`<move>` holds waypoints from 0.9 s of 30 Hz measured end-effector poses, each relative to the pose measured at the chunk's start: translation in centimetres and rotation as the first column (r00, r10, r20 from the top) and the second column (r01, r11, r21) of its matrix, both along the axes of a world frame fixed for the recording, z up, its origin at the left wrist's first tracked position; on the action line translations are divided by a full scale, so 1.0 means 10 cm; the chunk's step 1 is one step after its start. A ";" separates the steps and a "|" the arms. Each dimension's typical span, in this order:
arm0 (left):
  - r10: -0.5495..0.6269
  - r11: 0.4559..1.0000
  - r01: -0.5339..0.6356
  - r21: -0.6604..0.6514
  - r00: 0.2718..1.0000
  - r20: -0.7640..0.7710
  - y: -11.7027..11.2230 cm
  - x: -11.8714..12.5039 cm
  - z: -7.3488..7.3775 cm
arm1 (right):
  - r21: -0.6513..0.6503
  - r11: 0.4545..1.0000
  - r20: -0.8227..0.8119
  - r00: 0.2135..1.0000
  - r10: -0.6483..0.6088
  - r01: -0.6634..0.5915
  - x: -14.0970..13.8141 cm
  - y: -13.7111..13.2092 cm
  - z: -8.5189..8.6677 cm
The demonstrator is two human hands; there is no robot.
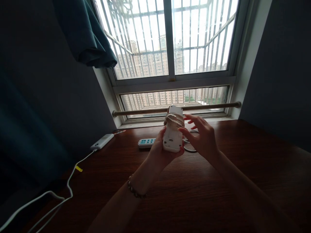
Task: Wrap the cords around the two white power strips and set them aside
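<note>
My left hand (161, 152) grips a white power strip (173, 136) from below and holds it upright above the dark wooden table (218, 181). A white cord (173, 120) is wound several times around the strip's upper part. My right hand (202, 136) is beside the strip on its right, fingers spread, with the fingertips touching the wound cord. A loose loop of cord (190, 149) lies on the table behind the hands.
A second white power strip with blue sockets (146, 142) lies flat near the window. A white power bank (102, 141) sits at the left with a white cable (70, 181) trailing toward the front left edge. A rail (145, 111) runs along the window; a dark curtain (84, 35) hangs upper left.
</note>
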State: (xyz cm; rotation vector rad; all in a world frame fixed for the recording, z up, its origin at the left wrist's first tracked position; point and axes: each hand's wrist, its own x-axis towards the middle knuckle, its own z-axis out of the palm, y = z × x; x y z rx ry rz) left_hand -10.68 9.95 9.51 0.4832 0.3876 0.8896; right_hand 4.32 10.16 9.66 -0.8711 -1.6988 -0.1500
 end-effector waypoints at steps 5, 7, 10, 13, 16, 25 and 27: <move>-0.085 0.993 0.072 0.092 0.986 0.144 0.03 -0.05 -0.01 | -0.145 0.989 -0.130 0.992 -0.001 -0.019 0.02 0.00 0.03; -0.081 0.992 0.065 0.111 0.986 0.148 0.04 -0.06 -0.02 | -0.270 0.959 -0.173 0.984 0.039 -0.085 0.00 0.00 0.03; -0.022 0.986 0.004 0.166 0.994 0.109 0.05 -0.05 -0.05 | -0.476 0.825 -0.305 0.937 0.171 -0.306 -0.03 0.01 0.00; 0.060 0.958 -0.075 0.276 0.996 0.060 0.05 -0.02 -0.09 | -0.556 0.655 -0.451 0.848 0.279 -0.511 -0.06 0.00 -0.02; 0.111 0.938 -0.107 0.329 0.994 0.008 0.03 0.01 -0.12 | -0.499 0.657 -0.481 0.811 0.332 -0.565 -0.08 -0.01 -0.04; 0.192 0.837 -0.117 0.534 0.977 -0.087 0.02 0.01 -0.13 | -0.478 0.795 -0.313 0.918 0.243 -0.373 0.02 -0.01 0.02; 0.226 0.773 -0.121 0.623 0.970 -0.091 0.02 0.00 -0.14 | -0.454 0.823 -0.293 0.929 0.224 -0.342 0.05 -0.02 0.03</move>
